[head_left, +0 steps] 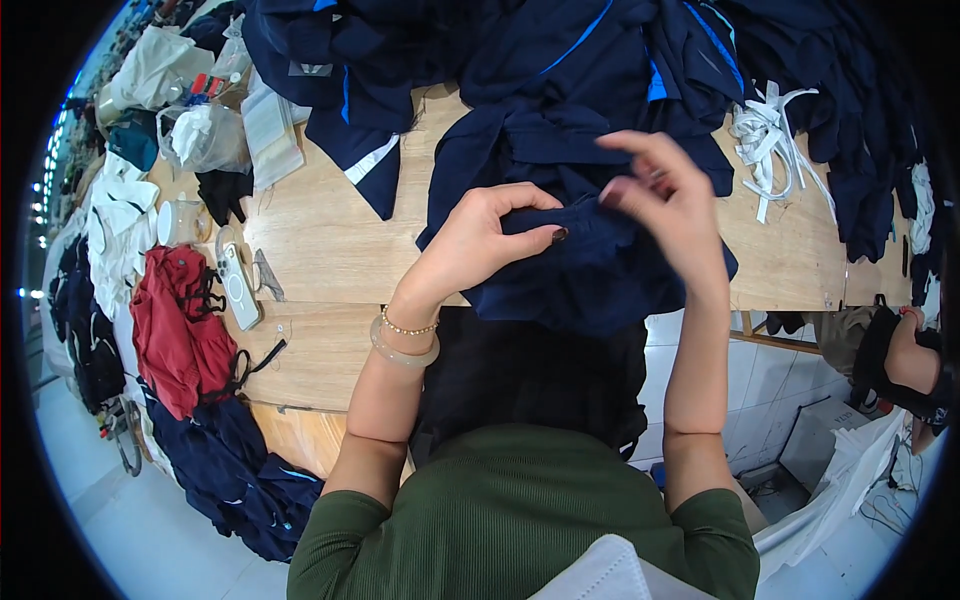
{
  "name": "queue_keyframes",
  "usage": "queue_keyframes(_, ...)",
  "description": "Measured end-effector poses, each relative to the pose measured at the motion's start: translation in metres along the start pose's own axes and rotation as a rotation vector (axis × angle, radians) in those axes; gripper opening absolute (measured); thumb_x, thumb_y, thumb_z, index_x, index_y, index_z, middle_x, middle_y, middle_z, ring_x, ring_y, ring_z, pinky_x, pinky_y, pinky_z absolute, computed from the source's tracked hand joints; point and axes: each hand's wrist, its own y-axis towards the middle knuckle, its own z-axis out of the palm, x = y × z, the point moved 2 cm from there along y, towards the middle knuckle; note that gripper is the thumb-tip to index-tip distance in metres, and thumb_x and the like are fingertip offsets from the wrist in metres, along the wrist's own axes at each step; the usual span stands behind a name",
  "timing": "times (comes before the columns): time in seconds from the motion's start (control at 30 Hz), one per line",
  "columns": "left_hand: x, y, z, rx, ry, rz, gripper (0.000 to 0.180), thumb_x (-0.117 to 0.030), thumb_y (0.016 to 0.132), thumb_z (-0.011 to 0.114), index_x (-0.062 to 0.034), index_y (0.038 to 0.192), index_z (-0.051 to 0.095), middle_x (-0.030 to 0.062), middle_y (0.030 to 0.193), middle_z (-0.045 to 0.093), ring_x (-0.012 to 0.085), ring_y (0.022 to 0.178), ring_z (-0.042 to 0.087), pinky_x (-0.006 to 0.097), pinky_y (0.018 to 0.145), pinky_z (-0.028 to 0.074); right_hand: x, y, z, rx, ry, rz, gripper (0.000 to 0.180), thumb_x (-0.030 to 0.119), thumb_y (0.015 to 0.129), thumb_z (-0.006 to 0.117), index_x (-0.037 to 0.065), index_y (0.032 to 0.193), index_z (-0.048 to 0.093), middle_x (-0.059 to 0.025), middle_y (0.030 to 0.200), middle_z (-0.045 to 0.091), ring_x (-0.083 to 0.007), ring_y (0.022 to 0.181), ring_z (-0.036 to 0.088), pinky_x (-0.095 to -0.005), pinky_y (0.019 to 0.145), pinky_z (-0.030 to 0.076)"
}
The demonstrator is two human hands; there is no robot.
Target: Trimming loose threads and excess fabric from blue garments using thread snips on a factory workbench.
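Note:
A dark navy garment (pixel 590 270) lies bunched at the table's front edge, in front of me. My left hand (pixel 490 235) is closed on it, pinching a folded edge between thumb and fingers. Just right of that pinch, my right hand (pixel 670 210) is raised over the cloth, blurred by motion. Its thumb and forefinger stand apart, and nothing shows between them; the other fingers are partly curled and hard to make out.
More navy garments (pixel 560 50) with blue trim pile along the far side. White strips (pixel 770 140) lie at the right. On the left are a red cloth bag (pixel 180 325), a phone (pixel 237 285) and a plastic bag (pixel 205 138). A person (pixel 915 360) sits at far right.

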Motion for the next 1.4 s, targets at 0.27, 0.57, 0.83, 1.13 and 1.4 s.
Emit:
queue_keyframes(0.27,-0.004,0.003,-0.001,-0.016,0.082,0.012,0.017,-0.005,0.080,0.067,0.0048,0.094,0.065,0.0054,0.084,0.067,0.0086,0.076,0.060,0.021,0.072,0.047,-0.029,0.016,0.013,-0.285,0.037,0.152,0.014,0.007,0.086,0.064,-0.001,0.077,0.059,-0.0026,0.066,0.058,-0.0050,0.063,0.048,-0.0209,0.056,0.038)
queue_keyframes(0.57,0.004,0.003,-0.003,-0.044,0.118,0.003,0.019,-0.012,0.081,0.070,0.0040,0.090,0.067,0.0056,0.078,0.067,0.0079,0.071,0.058,0.022,0.067,0.046,-0.016,0.009,0.030,-0.126,-0.136,-0.095,0.008,-0.003,0.079,0.063,-0.003,0.075,0.056,-0.0054,0.070,0.058,-0.0092,0.072,0.059,-0.0214,0.065,0.044)
queue_keyframes(0.83,0.005,0.001,-0.007,-0.030,0.086,0.038,0.020,-0.013,0.081,0.070,0.0042,0.091,0.066,0.0059,0.079,0.067,0.0081,0.072,0.058,0.022,0.069,0.046,0.002,0.004,0.027,0.170,-0.110,-0.160,0.010,-0.005,0.072,0.065,-0.001,0.080,0.061,-0.0098,0.071,0.058,-0.0191,0.064,0.059,-0.0276,0.059,0.044)
queue_keyframes(1.13,-0.001,0.000,-0.005,0.000,-0.008,0.045,0.016,-0.006,0.081,0.068,0.0053,0.092,0.066,0.0019,0.082,0.063,0.0074,0.075,0.056,0.020,0.070,0.044,-0.030,0.012,-0.017,-0.306,-0.235,0.167,0.023,0.021,0.088,0.063,0.000,0.096,0.056,-0.0053,0.076,0.057,-0.0112,0.067,0.050,-0.0250,0.061,0.041)
queue_keyframes(1.4,-0.003,0.000,-0.006,0.024,-0.091,0.074,0.018,-0.004,0.081,0.067,0.0038,0.097,0.067,0.0021,0.084,0.063,0.0066,0.075,0.056,0.020,0.068,0.044,0.007,-0.024,-0.007,-0.218,-0.170,-0.146,0.024,0.014,0.074,0.076,0.001,0.086,0.060,-0.0059,0.078,0.056,-0.0179,0.076,0.051,-0.0270,0.066,0.042)
